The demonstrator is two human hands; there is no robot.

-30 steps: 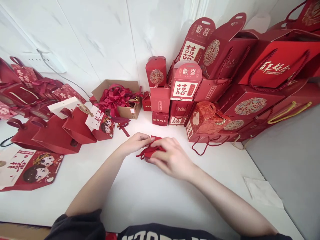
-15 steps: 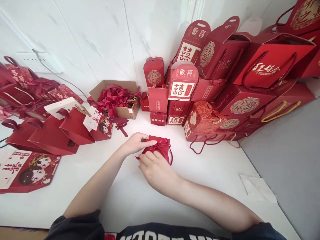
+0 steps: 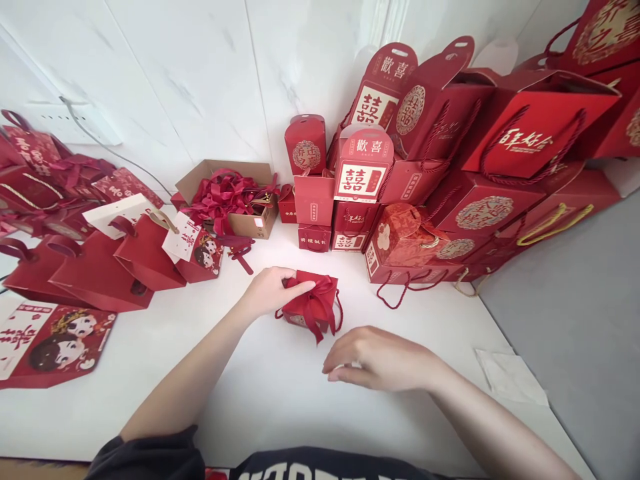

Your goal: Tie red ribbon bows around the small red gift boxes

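Observation:
A small red gift box (image 3: 299, 321) with cord loops at its sides stands on the white table in front of me. Across its top lies a red ribbon bow (image 3: 323, 293), one tail hanging down the front. My left hand (image 3: 274, 293) grips the box from the left; its thumb presses on the bow and its other fingers are partly hidden behind the box. Below and to the right, apart from the box, my right hand (image 3: 377, 360) hovers with loosely curved fingers, a gap between thumb and fingers, and nothing visible in it.
A cardboard box (image 3: 260, 227) full of red ribbons stands at the back, with a loose ribbon piece (image 3: 240, 252) before it. Red gift boxes (image 3: 487, 207) are stacked at right; red bags (image 3: 95, 270) fill the left. A white tissue (image 3: 510, 377) lies at the right edge.
My right hand has let go of the bow and moved right and toward me. The ribbon tail now hangs over the box's front. My left hand stays on the box.

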